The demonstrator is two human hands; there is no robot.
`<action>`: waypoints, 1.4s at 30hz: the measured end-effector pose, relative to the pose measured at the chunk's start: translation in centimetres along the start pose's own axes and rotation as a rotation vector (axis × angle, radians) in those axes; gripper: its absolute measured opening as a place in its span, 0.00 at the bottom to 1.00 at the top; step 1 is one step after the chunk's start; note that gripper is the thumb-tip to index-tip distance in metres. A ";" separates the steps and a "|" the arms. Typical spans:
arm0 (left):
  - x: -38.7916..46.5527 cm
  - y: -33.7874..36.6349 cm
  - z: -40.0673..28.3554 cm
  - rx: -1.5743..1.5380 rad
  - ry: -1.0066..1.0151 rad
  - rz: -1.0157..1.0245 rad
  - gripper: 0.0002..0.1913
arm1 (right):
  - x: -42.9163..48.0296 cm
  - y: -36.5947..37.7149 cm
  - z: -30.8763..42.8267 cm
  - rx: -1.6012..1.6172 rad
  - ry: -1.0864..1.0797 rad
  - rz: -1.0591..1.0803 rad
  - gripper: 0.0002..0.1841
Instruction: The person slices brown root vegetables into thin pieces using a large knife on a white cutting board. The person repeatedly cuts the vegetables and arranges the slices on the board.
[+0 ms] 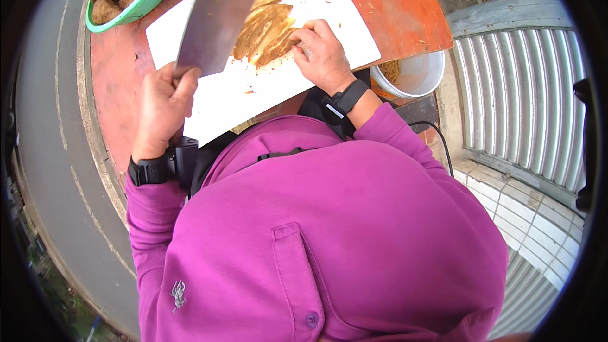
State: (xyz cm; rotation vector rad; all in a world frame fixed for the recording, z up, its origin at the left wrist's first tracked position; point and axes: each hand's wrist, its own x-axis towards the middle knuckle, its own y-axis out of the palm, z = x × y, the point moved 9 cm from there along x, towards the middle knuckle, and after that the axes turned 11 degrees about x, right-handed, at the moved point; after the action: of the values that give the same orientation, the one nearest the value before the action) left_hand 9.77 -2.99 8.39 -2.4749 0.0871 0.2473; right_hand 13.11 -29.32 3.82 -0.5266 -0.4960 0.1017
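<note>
My left hand [166, 102] is closed around the lower end of a large, broad-bladed knife [216, 14]. The blade tilts up over the white board [213, 109] and hides part of what lies behind it. Flat brown leaf-like pieces [268, 33], perhaps dried leaves, lie stacked on the board to the right of the blade. At the right edge of this stack rests my right hand [325, 52], with fingers bent and fingertips at the pieces. Whether it pinches any of them is unclear. Small brown crumbs are scattered around the stack.
The board lies on an orange-red table [394, 9]. A green basket [137, 16] with rough brown chunks [107, 9] stands at the upper left. Below the table's right edge sits a white bucket [430, 71] with brown shreds [392, 70]. Corrugated metal [513, 104] stands right; a road [42, 104] runs left.
</note>
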 end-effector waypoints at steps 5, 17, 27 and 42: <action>-1.3 -5.2 5.7 0.070 -0.064 -0.243 0.15 | 0.3 0.2 0.9 -0.074 -0.075 0.032 0.13; -2.2 -5.4 10.3 0.184 -0.150 -0.266 0.15 | 0.3 2.1 1.6 -0.275 -0.175 0.226 0.21; -1.9 -5.8 10.1 0.268 -0.177 -0.291 0.15 | 1.3 2.6 2.2 -0.341 -0.223 0.345 0.21; -1.8 -5.6 10.9 0.305 -0.187 -0.276 0.15 | 2.4 3.6 2.9 -0.285 -0.162 0.493 0.33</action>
State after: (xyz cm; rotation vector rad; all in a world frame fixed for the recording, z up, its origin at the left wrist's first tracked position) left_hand 7.01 8.13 3.61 -2.1199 -0.2749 0.3182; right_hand 13.90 -24.39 5.22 -0.9190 -0.5329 0.5547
